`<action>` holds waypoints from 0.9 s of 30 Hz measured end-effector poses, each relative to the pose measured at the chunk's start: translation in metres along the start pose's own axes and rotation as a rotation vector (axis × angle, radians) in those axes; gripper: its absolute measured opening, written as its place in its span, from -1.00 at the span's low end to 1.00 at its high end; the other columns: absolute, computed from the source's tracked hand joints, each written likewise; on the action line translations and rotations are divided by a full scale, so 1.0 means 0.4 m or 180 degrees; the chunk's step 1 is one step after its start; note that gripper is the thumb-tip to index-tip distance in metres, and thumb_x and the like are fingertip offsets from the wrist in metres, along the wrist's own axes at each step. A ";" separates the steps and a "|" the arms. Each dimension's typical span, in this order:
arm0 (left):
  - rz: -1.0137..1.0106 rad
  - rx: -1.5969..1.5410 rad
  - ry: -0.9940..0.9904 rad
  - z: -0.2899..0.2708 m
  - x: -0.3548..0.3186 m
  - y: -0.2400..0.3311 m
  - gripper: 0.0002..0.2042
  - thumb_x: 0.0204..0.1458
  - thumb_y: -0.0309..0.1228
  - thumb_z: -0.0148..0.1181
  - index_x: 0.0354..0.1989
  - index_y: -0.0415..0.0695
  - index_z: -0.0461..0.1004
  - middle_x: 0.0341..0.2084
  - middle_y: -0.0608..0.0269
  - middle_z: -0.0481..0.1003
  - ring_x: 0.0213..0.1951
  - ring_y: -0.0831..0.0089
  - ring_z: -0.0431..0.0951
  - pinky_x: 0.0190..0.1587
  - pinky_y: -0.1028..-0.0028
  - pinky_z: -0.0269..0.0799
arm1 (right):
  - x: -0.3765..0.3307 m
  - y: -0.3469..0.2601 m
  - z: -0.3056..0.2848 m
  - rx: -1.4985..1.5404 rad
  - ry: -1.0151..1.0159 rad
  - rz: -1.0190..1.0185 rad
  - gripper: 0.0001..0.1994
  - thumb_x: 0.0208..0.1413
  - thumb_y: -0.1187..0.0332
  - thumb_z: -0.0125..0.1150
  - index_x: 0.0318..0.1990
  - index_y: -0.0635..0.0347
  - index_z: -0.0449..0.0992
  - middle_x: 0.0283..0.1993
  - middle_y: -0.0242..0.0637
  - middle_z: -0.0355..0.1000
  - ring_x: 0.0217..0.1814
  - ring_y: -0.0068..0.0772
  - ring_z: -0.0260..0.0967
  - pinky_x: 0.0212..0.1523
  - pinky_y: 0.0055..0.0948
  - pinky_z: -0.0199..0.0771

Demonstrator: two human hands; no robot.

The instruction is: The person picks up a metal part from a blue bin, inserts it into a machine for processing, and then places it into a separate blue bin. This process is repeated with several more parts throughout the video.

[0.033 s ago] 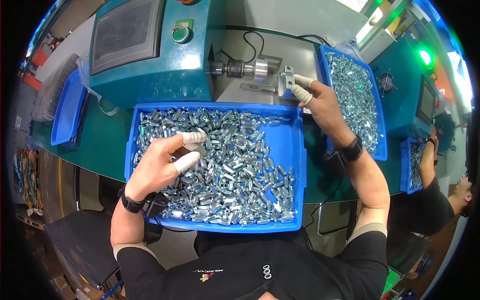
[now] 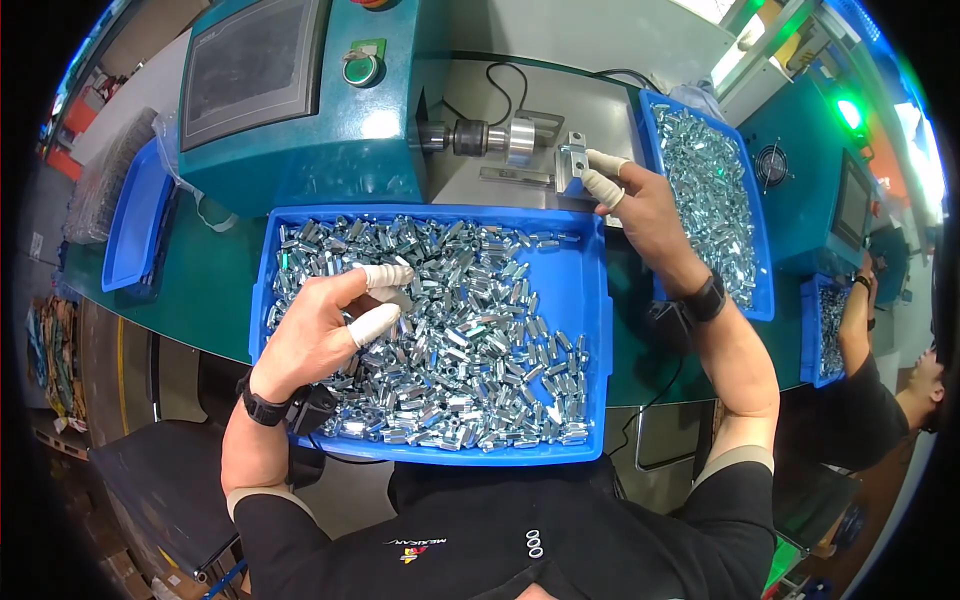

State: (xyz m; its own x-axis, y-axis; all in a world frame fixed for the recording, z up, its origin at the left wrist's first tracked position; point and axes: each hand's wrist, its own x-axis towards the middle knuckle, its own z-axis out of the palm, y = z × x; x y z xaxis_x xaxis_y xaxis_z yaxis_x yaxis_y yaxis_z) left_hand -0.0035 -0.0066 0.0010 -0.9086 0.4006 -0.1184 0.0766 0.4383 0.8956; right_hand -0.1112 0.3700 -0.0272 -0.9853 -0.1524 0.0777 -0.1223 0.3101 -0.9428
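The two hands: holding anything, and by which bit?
I can't tell. The right hand is at the right side of the metal block, but any grip is hidden. The left hand is over small metal pieces; none clearly shows in its grasp.

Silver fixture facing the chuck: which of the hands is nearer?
Right. The right hand is at the right side of the silver fixture; the left hand is lower left, over metal parts in the near blue tray.

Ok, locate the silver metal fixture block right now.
The silver metal fixture block stands in the head view's upper part, right of centre, between the cylindrical silver chuck end and the right hand, beyond the large blue plastic tray.
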 end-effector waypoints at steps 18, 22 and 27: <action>-0.0120 0.0153 -0.0075 0.011 0.013 0.003 -0.61 0.26 -0.44 0.22 0.25 -0.24 0.52 -0.13 0.13 0.72 -0.24 0.45 0.69 -0.07 0.41 0.61 | 0.103 0.003 -0.011 -0.0388 -0.0908 -0.0721 -0.60 0.29 0.24 0.41 0.15 0.34 0.64 -0.15 -0.39 0.55 -0.17 -0.56 0.44 -0.12 -0.49 0.44; -0.0153 0.0124 -0.0061 0.010 0.012 0.003 -0.61 0.26 -0.44 0.22 0.25 -0.25 0.52 -0.13 0.12 0.72 -0.24 0.44 0.70 -0.08 0.42 0.60 | 0.100 0.017 -0.012 -0.0227 -0.0992 -0.0749 -0.60 0.30 0.32 0.39 0.20 0.36 0.60 -0.08 -0.38 0.53 -0.04 -0.53 0.48 -0.01 -0.49 0.48; -0.0179 0.0077 0.0029 0.012 0.006 -0.004 -0.61 0.25 -0.46 0.21 0.24 -0.26 0.52 -0.13 0.10 0.71 -0.22 0.42 0.70 -0.09 0.42 0.61 | 0.082 0.007 -0.004 0.0503 -0.1049 -0.0473 -0.55 0.31 0.36 0.36 0.28 0.39 0.53 0.00 -0.33 0.57 0.08 -0.50 0.51 0.07 -0.50 0.50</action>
State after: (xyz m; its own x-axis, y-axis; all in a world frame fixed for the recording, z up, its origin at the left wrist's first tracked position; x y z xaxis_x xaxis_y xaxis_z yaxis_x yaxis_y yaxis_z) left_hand -0.0037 -0.0024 -0.0027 -0.9154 0.3676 -0.1643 0.0350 0.4793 0.8770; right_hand -0.1440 0.3675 -0.0268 -0.8638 -0.4859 0.1331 -0.2155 0.1176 -0.9694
